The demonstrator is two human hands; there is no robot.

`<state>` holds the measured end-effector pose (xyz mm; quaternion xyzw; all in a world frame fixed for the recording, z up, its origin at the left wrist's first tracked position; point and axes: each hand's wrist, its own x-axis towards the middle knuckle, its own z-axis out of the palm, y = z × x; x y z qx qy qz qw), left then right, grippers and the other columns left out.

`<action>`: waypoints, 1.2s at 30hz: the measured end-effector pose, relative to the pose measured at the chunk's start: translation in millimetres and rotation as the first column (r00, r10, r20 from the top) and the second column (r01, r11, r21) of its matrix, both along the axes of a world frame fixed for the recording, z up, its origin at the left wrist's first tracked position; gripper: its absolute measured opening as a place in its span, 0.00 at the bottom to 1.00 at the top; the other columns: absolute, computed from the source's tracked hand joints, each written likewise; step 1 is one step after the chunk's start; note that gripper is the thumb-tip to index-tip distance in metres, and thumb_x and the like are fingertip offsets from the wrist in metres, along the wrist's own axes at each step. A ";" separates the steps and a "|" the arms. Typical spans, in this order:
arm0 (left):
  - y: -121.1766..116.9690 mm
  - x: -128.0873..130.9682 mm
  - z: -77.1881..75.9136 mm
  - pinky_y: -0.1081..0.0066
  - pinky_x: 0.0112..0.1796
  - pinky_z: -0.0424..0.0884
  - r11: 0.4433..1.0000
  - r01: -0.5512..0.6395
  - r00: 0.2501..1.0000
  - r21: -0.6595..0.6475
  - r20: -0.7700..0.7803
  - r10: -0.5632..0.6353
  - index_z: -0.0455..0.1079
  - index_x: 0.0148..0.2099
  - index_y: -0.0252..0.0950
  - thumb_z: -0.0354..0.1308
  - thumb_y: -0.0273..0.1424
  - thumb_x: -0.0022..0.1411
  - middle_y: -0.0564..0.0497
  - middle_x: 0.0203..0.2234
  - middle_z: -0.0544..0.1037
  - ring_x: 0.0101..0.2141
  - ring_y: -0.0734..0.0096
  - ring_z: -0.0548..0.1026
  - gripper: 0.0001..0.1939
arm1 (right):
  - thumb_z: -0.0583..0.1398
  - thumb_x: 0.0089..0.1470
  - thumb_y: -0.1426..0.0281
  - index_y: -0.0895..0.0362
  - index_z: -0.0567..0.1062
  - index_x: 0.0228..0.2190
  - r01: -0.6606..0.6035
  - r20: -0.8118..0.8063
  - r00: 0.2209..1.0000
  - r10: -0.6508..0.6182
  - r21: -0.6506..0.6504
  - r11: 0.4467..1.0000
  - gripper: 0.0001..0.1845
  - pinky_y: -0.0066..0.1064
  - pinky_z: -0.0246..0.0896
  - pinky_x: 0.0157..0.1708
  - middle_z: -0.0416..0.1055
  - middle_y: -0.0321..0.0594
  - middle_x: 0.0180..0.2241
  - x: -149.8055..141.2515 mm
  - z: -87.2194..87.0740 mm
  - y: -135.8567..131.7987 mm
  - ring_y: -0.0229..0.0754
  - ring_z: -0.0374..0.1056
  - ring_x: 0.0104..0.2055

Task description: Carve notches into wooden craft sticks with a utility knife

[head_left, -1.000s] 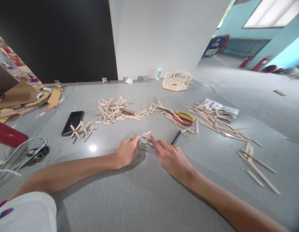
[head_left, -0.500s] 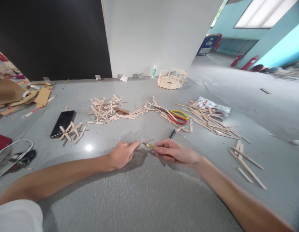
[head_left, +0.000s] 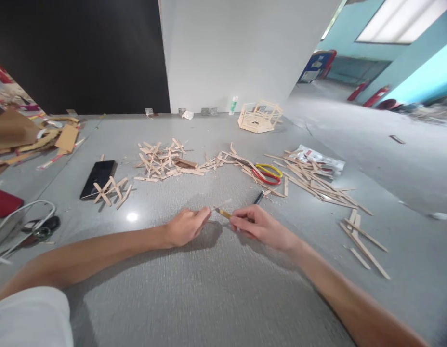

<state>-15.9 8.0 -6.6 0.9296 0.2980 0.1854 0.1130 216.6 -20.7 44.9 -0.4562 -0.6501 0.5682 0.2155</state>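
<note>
Pinched in my left hand [head_left: 187, 226] is a thin wooden stick [head_left: 223, 204], blurred and pointing right from the fingertips. My right hand [head_left: 257, 224] is closed round a yellowish craft knife [head_left: 224, 213], its tip aimed left close to the left fingertips. Whether the blade touches the stick I cannot tell. Just beyond the right hand lies a dark pen-like tool [head_left: 258, 197]. Scissors [head_left: 269, 174] with one yellow and one red handle lie among the wooden sticks farther back.
Wooden stick pieces [head_left: 158, 161] lie across the middle, with more sticks [head_left: 313, 180] at the right. A phone [head_left: 98, 178] has crossed sticks [head_left: 110, 188] beside it. At the wall stand a stick frame [head_left: 257, 126] and a glue stick [head_left: 233, 105]. Cardboard [head_left: 66, 140] lies left.
The knife tip has moved up and left, nearer my left fingertips. The stick looks fainter and more blurred than before. The view has shifted slightly.
</note>
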 end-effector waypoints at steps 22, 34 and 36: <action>1.0 3.6 1.4 0.76 0.21 0.60 0.996 0.051 0.997 0.077 -0.054 -0.047 0.61 0.45 0.32 0.33 0.30 0.72 0.53 0.20 0.72 0.17 0.75 0.69 0.16 | 0.58 0.55 0.51 0.59 0.70 0.25 -0.016 -0.024 1.000 0.013 -0.098 0.995 0.23 0.25 0.34 0.15 0.51 0.25 0.13 12.5 4.1 5.0 0.28 0.42 0.16; 2.2 3.7 2.0 0.76 0.22 0.64 0.997 0.069 0.997 0.033 -0.048 -0.067 0.61 0.47 0.31 0.32 0.31 0.73 0.52 0.21 0.72 0.19 0.74 0.71 0.17 | 0.57 0.55 0.50 0.58 0.70 0.24 -0.038 0.048 0.998 0.039 -0.030 0.999 0.23 0.26 0.36 0.16 0.52 0.27 0.13 14.9 5.3 8.0 0.29 0.44 0.15; 1.2 3.2 3.5 0.76 0.24 0.65 0.992 0.123 0.991 0.016 -0.062 -0.122 0.61 0.47 0.31 0.34 0.30 0.72 0.52 0.22 0.73 0.20 0.75 0.71 0.15 | 0.59 0.54 0.50 0.58 0.71 0.24 -0.112 0.059 0.991 0.117 -0.091 0.990 0.23 0.27 0.33 0.15 0.51 0.26 0.12 27.6 8.5 15.5 0.28 0.42 0.15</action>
